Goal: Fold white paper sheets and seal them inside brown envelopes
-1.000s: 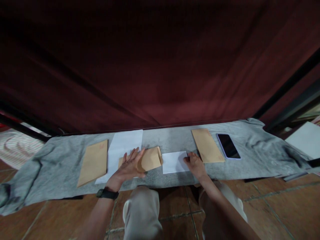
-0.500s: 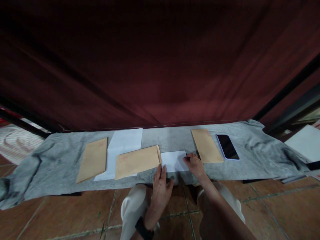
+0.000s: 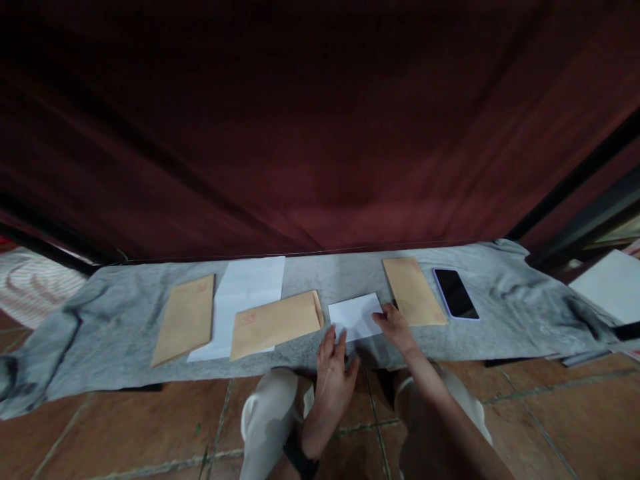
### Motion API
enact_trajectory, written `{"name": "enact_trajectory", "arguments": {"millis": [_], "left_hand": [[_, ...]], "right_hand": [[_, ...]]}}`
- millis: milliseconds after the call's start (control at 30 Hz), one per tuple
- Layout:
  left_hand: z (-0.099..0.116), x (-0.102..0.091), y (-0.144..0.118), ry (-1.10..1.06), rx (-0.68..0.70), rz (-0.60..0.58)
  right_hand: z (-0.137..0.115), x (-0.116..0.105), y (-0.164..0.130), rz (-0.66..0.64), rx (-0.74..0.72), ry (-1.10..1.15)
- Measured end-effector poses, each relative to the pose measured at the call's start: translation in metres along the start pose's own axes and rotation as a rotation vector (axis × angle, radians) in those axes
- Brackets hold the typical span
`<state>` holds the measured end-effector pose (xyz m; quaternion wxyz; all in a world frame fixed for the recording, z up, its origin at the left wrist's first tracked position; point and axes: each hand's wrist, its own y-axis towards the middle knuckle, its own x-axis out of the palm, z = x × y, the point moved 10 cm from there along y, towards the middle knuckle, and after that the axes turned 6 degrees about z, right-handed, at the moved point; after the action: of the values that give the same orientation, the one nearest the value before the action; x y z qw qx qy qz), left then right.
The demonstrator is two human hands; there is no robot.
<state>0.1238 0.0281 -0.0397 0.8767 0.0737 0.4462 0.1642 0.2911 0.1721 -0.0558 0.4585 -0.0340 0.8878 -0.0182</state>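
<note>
Dark red curtain (image 3: 320, 133) hangs behind a low bench (image 3: 500, 293) draped in grey cloth, with reddish floor tiles (image 3: 125, 427) in front of it; the person's knees show below the bench edge. Near the middle of the bench lies a small folded white paper (image 3: 356, 315), slightly skewed; the right hand (image 3: 397, 325) rests on its right edge, fingers curled down onto the paper, though whether they pinch it cannot be told; the left hand (image 3: 334, 370) sits at the near edge of the bench, fingers spread apart and flat, fingertips touching the paper's near left corner. Just left of the paper lies a brown envelope (image 3: 275, 323), its flap end nearest the paper, overlapping a white sheet (image 3: 247, 283); further left lies a second brown envelope (image 3: 184, 319); right of the paper, a third brown envelope (image 3: 413, 290) lies beside a black phone (image 3: 455, 293).
</note>
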Motion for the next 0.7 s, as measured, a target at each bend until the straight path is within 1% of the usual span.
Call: {"name": "enact_trajectory", "arguments": {"millis": [100,200,267,400,567,633,700], "left_hand": [[0.021,0.002,-0.002,0.105,0.155,0.003],[0.040,0.012,-0.006,0.192,0.308,-0.061],[0.046,0.019,-0.008,0.237,0.367,-0.101],[0.044,0.024,-0.010,0.296,0.411,-0.130],[0.032,0.018,-0.013,0.340,0.397,-0.113],[0.026,0.013,-0.014,0.338,0.370,-0.101],[0.022,0.009,-0.014,0.328,0.342,-0.095]], "right_hand": [[0.005,0.000,-0.002,-0.021,0.018,-0.034],[0.011,0.003,-0.007,-0.075,0.051,-0.086],[0.012,0.005,-0.009,-0.112,0.061,-0.124],[0.011,0.002,-0.013,-0.131,0.078,-0.185],[0.005,-0.003,-0.021,-0.108,0.063,-0.239],[0.003,-0.008,-0.026,-0.061,0.049,-0.275],[-0.001,-0.018,-0.030,0.035,0.015,-0.317]]}}
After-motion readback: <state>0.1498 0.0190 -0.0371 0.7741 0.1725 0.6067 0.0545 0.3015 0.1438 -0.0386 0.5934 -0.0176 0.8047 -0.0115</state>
